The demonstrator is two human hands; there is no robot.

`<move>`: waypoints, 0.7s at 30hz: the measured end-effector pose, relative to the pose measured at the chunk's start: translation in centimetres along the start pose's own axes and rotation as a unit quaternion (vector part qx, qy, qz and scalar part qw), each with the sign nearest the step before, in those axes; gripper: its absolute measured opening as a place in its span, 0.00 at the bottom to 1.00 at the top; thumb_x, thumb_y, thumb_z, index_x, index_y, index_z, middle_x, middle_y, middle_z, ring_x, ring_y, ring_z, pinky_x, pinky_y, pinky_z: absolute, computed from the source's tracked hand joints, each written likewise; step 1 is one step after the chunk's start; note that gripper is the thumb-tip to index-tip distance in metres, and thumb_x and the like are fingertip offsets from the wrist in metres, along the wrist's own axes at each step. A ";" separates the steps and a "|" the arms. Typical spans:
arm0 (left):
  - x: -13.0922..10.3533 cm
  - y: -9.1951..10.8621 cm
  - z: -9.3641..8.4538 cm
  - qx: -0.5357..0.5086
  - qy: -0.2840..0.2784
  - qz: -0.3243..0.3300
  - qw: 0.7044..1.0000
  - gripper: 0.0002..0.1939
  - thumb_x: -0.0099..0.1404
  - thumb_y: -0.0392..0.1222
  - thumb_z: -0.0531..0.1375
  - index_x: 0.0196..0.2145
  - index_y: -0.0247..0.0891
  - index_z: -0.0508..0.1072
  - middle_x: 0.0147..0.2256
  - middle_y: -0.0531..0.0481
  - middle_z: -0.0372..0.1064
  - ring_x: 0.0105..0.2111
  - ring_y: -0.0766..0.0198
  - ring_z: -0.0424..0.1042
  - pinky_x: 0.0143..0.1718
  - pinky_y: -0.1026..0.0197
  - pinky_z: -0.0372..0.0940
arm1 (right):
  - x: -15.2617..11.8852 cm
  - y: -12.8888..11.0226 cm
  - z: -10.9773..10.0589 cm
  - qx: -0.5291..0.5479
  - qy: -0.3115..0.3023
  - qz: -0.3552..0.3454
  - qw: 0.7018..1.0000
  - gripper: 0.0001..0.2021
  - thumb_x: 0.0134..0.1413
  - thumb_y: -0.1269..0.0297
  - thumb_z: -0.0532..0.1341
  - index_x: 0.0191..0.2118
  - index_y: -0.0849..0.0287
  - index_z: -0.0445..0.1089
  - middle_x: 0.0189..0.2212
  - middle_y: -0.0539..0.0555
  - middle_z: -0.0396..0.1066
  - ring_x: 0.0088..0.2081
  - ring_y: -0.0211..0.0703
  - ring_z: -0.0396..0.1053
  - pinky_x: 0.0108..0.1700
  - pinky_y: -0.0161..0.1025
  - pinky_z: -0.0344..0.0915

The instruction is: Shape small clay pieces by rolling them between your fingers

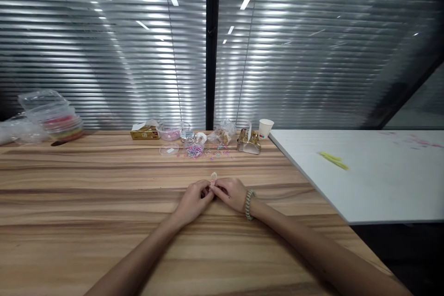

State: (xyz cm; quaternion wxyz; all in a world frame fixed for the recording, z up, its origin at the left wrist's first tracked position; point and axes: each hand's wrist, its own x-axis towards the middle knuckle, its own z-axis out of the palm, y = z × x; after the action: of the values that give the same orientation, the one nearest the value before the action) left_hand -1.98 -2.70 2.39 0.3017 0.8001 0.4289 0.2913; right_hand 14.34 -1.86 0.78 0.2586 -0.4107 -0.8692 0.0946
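Over the middle of the wooden table [104, 222], my left hand [194, 199] and my right hand [233, 193] meet fingertip to fingertip. Both pinch a small pale piece [213, 176], cream at its upper end and pinkish lower down; it is too small to tell its kind. Its lower end is hidden by my fingers. A braided green-beige bracelet [249, 204] circles my right wrist. Beyond the hands, several tiny pink and purple pieces [194, 150] fill a clear tub, and more lie scattered beside it.
Along the back stand a gold box [145, 134], a clear round container [169, 130], a crumpled plastic bag [225, 132], a gold packet [249, 142] and a paper cup [266, 127]. Stacked plastic containers [62, 120] sit far left. Yellow strips [333, 160] lie on the white table [381, 185] at right.
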 end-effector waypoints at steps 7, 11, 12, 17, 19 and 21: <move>0.0 -0.3 0.2 0.005 -0.003 0.019 1.000 0.08 0.58 0.36 0.50 0.28 0.34 0.68 0.27 0.50 0.66 0.27 0.67 0.61 0.28 0.66 0.55 | 0.1 0.1 0.1 0.008 -0.005 -0.002 1.000 0.13 0.59 0.65 0.48 0.34 0.62 0.69 0.32 0.56 0.71 0.33 0.39 0.67 0.37 0.34 0.58; -0.1 -0.5 0.2 0.014 0.001 0.018 1.000 0.08 0.58 0.37 0.50 0.26 0.34 0.67 0.25 0.51 0.64 0.26 0.67 0.60 0.27 0.66 0.54 | 0.1 0.0 0.0 0.001 -0.006 0.000 1.000 0.14 0.59 0.65 0.48 0.33 0.62 0.69 0.31 0.56 0.71 0.32 0.39 0.66 0.36 0.34 0.58; -0.1 -0.5 0.2 0.012 0.002 0.019 1.000 0.08 0.58 0.37 0.50 0.26 0.34 0.67 0.25 0.51 0.64 0.26 0.67 0.60 0.27 0.66 0.54 | 0.1 0.0 0.0 0.000 -0.005 0.000 1.000 0.14 0.59 0.65 0.48 0.33 0.62 0.69 0.31 0.55 0.71 0.32 0.39 0.66 0.36 0.34 0.58; 0.0 -0.4 0.2 -0.004 0.001 0.019 1.000 0.09 0.57 0.37 0.50 0.30 0.34 0.69 0.27 0.50 0.66 0.27 0.66 0.61 0.28 0.66 0.55 | 0.1 0.0 0.0 0.003 -0.003 -0.004 1.000 0.13 0.59 0.65 0.48 0.33 0.62 0.69 0.31 0.56 0.71 0.33 0.39 0.66 0.36 0.34 0.58; 0.0 -0.3 0.1 -0.003 -0.001 0.017 1.000 0.08 0.57 0.37 0.50 0.29 0.34 0.69 0.26 0.50 0.65 0.27 0.66 0.60 0.27 0.66 0.54 | 0.1 0.0 0.1 0.004 -0.003 -0.006 1.000 0.13 0.59 0.65 0.48 0.33 0.62 0.69 0.31 0.55 0.71 0.32 0.39 0.66 0.36 0.34 0.58; 0.0 -0.3 0.1 0.002 -0.003 0.013 1.000 0.08 0.57 0.36 0.51 0.29 0.34 0.69 0.26 0.50 0.64 0.26 0.67 0.60 0.27 0.66 0.54 | 0.1 0.0 0.0 0.004 -0.001 -0.008 1.000 0.13 0.59 0.65 0.48 0.33 0.62 0.69 0.31 0.55 0.71 0.32 0.38 0.66 0.36 0.33 0.58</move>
State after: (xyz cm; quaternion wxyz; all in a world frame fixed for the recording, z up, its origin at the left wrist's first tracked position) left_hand -2.02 -2.63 2.11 0.2977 0.8071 0.4178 0.2922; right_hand 14.26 -1.79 0.78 0.2605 -0.4022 -0.8724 0.0966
